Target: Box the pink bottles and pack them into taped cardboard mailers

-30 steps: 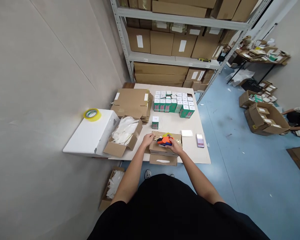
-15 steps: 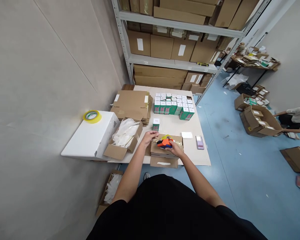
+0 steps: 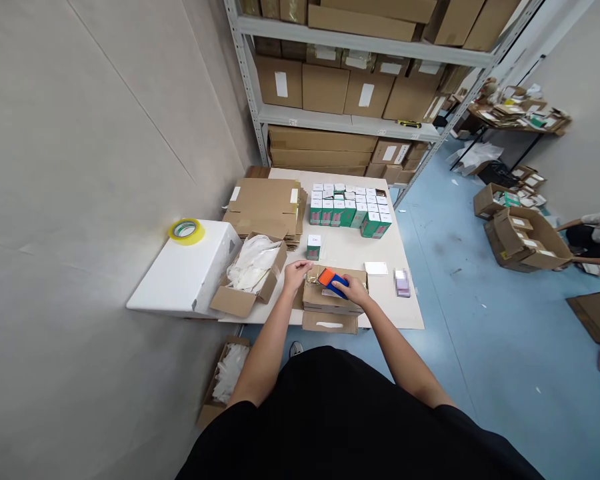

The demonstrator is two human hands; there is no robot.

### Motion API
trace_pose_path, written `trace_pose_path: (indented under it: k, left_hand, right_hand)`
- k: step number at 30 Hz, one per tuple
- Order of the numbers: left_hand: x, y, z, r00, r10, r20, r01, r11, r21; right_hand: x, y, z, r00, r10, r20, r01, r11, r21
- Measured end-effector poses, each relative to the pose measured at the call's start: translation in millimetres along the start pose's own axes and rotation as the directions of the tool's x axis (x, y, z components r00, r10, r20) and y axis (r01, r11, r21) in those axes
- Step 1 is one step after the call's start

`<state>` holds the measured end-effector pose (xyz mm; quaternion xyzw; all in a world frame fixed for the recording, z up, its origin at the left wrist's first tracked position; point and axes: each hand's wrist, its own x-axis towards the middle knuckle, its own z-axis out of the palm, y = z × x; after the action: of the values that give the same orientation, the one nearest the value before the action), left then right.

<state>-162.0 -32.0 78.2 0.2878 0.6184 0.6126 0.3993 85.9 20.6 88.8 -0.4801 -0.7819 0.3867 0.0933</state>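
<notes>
My right hand [image 3: 355, 291] is closed around an orange and blue tape dispenser [image 3: 334, 283], tilted over the top of a cardboard box [image 3: 335, 305]. The fingers of my left hand [image 3: 295, 276] are pinched together at the box's upper left corner; whatever lies between them is too small to make out. Shiny tape shows on the box top beside these fingers. A lower flap [image 3: 330, 323] with a pale slot sticks out at the box's near side. Just beyond the box stands a single green and white carton [image 3: 313, 247].
Rows of green and white cartons [image 3: 347, 212] stand at the table's back. Left are flattened cardboard [image 3: 265, 203], an open box of white bags [image 3: 253, 265] and a tape roll [image 3: 187, 231] on a white box. Right are a white card [image 3: 376, 268] and a small purple stack [image 3: 403, 283].
The tape dispenser in my right hand has turned, so its blue side faces up and its yellow roll is out of sight. My left hand has shifted slightly left relative to the box.
</notes>
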Motion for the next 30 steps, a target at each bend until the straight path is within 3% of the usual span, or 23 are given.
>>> trace_pose_path:
  k: [7, 13, 17, 21, 30]
  left_hand:
    - [-3.0, -30.6, 2.3, 0.985, -0.032, -0.169, 0.049, 0.994, 0.095]
    - [-1.7, -58.8, -9.7, 0.915, -0.118, -0.386, 0.097, 0.993, -0.073]
    - [-1.1, -76.7, -13.2, 0.873, -0.238, -0.425, 0.169, 0.966, -0.194]
    - [-4.8, -92.1, -14.5, 0.813, -0.359, -0.459, 0.274, 0.93, -0.244]
    - [1.4, -112.7, -24.3, 0.79, -0.426, -0.441, 0.38, 0.905, -0.192]
  right_hand:
    - [6.6, -2.9, -6.5, 0.993, 0.095, -0.066, -0.104, 0.984, -0.144]
    - [11.2, 2.6, -36.4, 0.992, 0.121, -0.045, -0.129, 0.938, -0.322]
    - [15.7, 7.7, -50.0, 0.988, 0.157, -0.007, -0.146, 0.9, -0.41]
    - [25.8, -6.8, -46.9, 0.989, 0.146, 0.013, -0.12, 0.859, -0.497]
    - [41.2, -26.6, -34.6, 0.984, 0.175, 0.044, -0.121, 0.82, -0.559]
